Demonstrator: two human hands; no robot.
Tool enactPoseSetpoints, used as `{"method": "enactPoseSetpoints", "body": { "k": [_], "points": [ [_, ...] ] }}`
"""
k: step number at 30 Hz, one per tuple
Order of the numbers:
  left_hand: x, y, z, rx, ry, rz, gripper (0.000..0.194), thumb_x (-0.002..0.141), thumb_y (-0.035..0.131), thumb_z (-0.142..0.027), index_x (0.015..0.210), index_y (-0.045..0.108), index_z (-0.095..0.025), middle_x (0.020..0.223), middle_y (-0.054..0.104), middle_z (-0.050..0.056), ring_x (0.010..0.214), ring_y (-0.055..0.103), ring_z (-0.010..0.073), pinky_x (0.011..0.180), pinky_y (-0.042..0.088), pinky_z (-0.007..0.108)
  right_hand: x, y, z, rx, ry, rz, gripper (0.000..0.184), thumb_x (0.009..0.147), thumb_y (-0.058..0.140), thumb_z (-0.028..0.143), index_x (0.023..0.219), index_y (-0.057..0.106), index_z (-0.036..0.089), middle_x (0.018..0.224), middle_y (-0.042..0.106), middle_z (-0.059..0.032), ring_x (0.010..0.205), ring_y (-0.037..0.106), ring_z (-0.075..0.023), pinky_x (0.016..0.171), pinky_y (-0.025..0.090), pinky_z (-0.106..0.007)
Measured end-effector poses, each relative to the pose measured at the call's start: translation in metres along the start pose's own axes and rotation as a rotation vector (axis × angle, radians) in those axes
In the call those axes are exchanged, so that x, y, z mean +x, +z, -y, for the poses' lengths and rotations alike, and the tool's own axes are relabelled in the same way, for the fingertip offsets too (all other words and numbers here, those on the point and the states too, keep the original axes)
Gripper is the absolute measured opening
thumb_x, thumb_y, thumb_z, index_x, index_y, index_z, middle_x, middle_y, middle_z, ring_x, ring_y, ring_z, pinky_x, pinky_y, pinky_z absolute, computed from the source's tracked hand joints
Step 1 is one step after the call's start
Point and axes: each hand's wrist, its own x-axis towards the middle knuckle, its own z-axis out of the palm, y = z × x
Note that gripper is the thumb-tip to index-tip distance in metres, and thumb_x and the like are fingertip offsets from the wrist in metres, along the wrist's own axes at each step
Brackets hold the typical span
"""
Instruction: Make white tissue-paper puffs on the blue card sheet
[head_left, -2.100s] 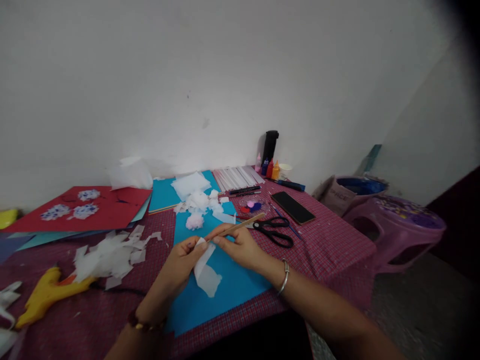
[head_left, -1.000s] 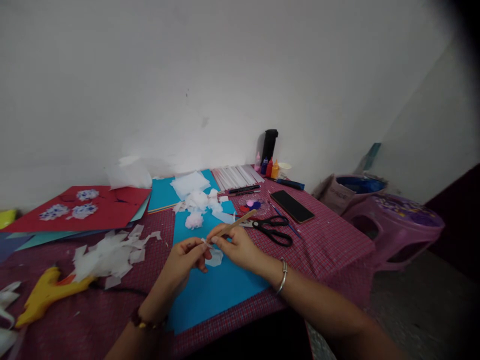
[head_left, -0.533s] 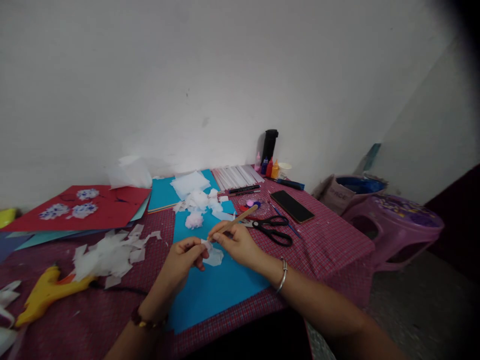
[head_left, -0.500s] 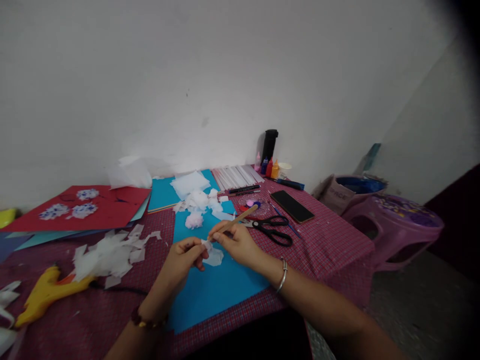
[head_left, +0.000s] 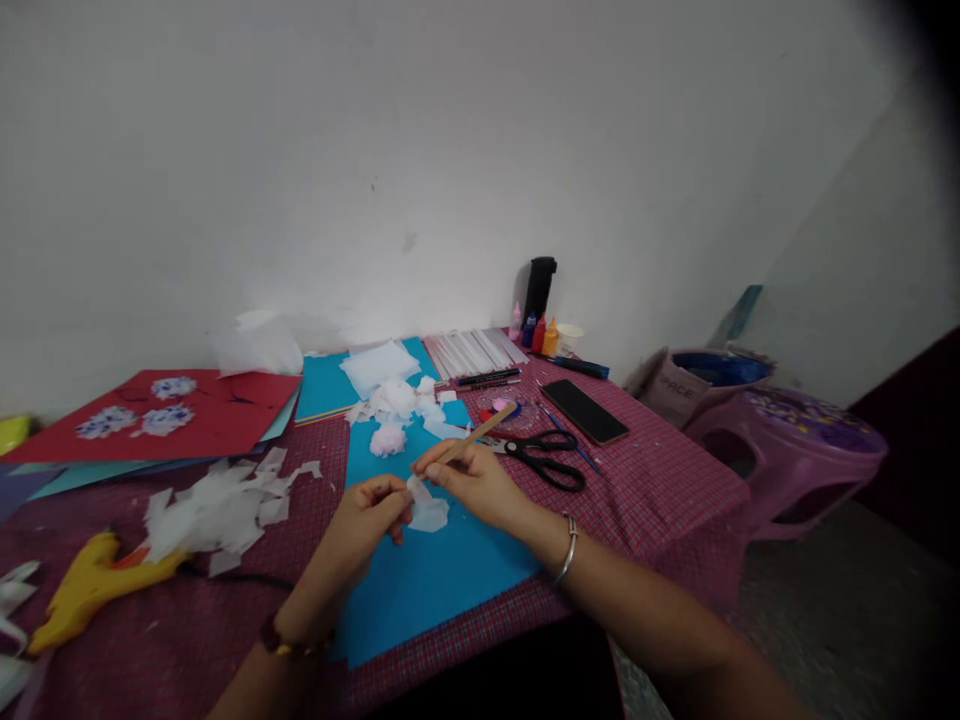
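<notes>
Between thumb and fingers my left hand [head_left: 379, 510] pinches a small piece of white tissue paper [head_left: 429, 513], which hangs over the blue sheet [head_left: 442, 580]. My right hand [head_left: 476, 485] is closed on a flat wooden craft stick [head_left: 487, 427], its upper end pointing up and to the right. The stick's lower end is by the tissue, partly hidden by my fingers. Just beyond my hands, a pale pink tissue ball [head_left: 388, 440] rests on the blue sheet near crumpled white tissue pieces [head_left: 397, 400]. Black-handled scissors [head_left: 551, 460] lie right of my right hand.
Left are a yellow glue gun [head_left: 90, 590], a heap of torn tissue [head_left: 217, 510] and a red sheet [head_left: 217, 420] with blue-dotted tissue flowers. A phone [head_left: 585, 412], paint bottles [head_left: 551, 338] and white strips [head_left: 476, 353] lie toward the back right. A pink stool [head_left: 787, 460] stands beside the table.
My right hand and the stick have shifted slightly to the left and up. The tissue piece in my left hand hangs a little more spread out.
</notes>
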Motion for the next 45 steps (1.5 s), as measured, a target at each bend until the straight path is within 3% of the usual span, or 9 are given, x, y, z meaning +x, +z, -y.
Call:
{"method": "enactPoseSetpoints", "body": {
  "k": [7,13,25,32,36,41,45],
  "points": [
    [0.0001,0.0009,-0.0017,0.032,0.036,-0.027,0.017,0.069,0.056,-0.026,0.055,0.054,-0.017,0.048,0.052,-0.005,0.039,0.043,0.0076,0.041,0.035,0.021,-0.0044,0.0007,0.0037,-0.176,-0.119,0.037,0.012,0.082,0.054,0.021,0.082,0.066,0.017,0.086,0.066,-0.0049,0.082,0.061,-0.0162,0.074,0.047,-0.029],
    [-0.0013,0.0003,-0.0026,0.031,0.034,-0.020,0.014,0.068,0.056,-0.024,0.056,0.055,-0.017,0.048,0.053,-0.005,0.039,0.044,0.0083,0.042,0.035,0.021,-0.0043,0.0019,0.0037,-0.311,-0.123,0.039,0.014,0.082,0.052,0.017,0.084,0.066,0.017,0.086,0.066,-0.0045,0.082,0.061,-0.0156,0.077,0.047,-0.029],
    [-0.0042,0.0002,-0.0062,0.020,0.080,0.031,0.011,0.065,0.053,-0.019,0.055,0.057,-0.017,0.050,0.053,-0.005,0.041,0.045,0.0080,0.043,0.036,0.020,-0.0033,0.0027,0.0007,-0.325,-0.090,-0.003,0.014,0.082,0.052,0.017,0.083,0.066,0.017,0.082,0.066,-0.0030,0.075,0.060,-0.0140,0.070,0.046,-0.025],
    [-0.0015,-0.0007,-0.0045,0.023,0.070,0.018,0.016,0.071,0.054,-0.026,0.057,0.055,-0.017,0.053,0.056,-0.003,0.041,0.047,0.0086,0.043,0.037,0.021,-0.0036,0.0032,0.0024,-0.280,-0.068,-0.017,0.014,0.082,0.052,0.017,0.082,0.066,0.015,0.080,0.065,-0.0035,0.071,0.059,-0.0131,0.064,0.045,-0.024],
    [-0.0019,0.0020,-0.0075,0.115,0.069,-0.029,0.018,0.071,0.056,-0.032,0.063,0.058,-0.016,0.055,0.059,-0.002,0.041,0.049,0.0103,0.044,0.039,0.023,-0.0038,0.0042,0.0008,-0.299,-0.064,-0.002,0.014,0.082,0.051,0.018,0.082,0.066,0.016,0.080,0.066,-0.0028,0.072,0.060,-0.0134,0.066,0.046,-0.024],
    [-0.0062,0.0059,-0.0088,0.375,0.199,-0.147,0.017,0.069,0.056,-0.029,0.058,0.059,-0.017,0.049,0.051,-0.003,0.046,0.046,0.0123,0.045,0.034,0.022,-0.0048,0.0054,-0.0017,-0.365,-0.095,0.024,0.016,0.082,0.051,0.015,0.085,0.066,0.018,0.083,0.067,-0.0024,0.075,0.061,-0.0137,0.070,0.047,-0.025],
    [-0.0079,0.0059,-0.0080,0.415,0.266,-0.156,0.016,0.069,0.056,-0.028,0.058,0.061,-0.017,0.049,0.048,-0.004,0.049,0.043,0.0127,0.047,0.031,0.023,-0.0056,0.0053,-0.0033,-0.417,-0.134,0.055,0.017,0.083,0.050,0.015,0.088,0.067,0.019,0.088,0.068,-0.0027,0.082,0.062,-0.0145,0.076,0.047,-0.026]
  ]
}}
